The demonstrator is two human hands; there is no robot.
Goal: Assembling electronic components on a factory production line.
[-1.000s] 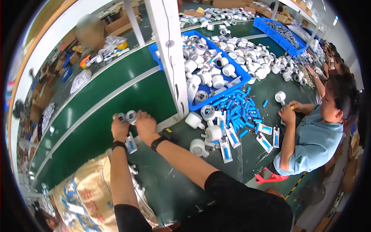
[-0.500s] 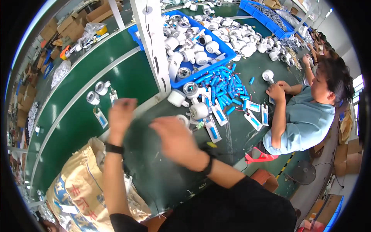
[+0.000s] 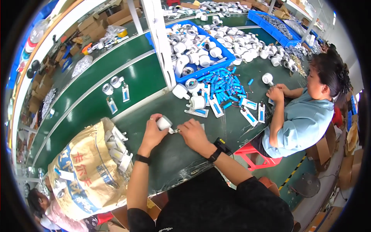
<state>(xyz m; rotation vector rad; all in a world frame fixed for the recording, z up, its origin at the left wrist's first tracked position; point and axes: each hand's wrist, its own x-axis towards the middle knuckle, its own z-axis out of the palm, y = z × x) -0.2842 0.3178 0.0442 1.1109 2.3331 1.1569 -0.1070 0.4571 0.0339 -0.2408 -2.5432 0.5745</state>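
My left hand [image 3: 153, 133] is closed round a white round-headed unit [image 3: 164, 122] with a short neck, held above the dark green table [image 3: 170, 166]. At the end of that neck, the fingers of my right hand [image 3: 194, 136] are pinched together; the small part between them is hard to make out. A pale edge shows just beyond the right hand's knuckles. Farther off lie similar white units [image 3: 197, 102], flat white handle pieces with blue cells [image 3: 215, 106] and a heap of blue cylindrical batteries [image 3: 224, 87].
A blue crate [image 3: 210, 69] of white units stands at the back, beside a white post [image 3: 160, 42]. On the left, a paper sack [image 3: 83, 170] holds white parts; a green conveyor [image 3: 135, 81] carries several pieces. At right, a co-worker [image 3: 301, 120] handles another unit.
Both hands were blurred and apparently empty; now the left grips a white unit and the right pinches at its neck. One unit fewer lies by the batteries. The view has shifted slightly.
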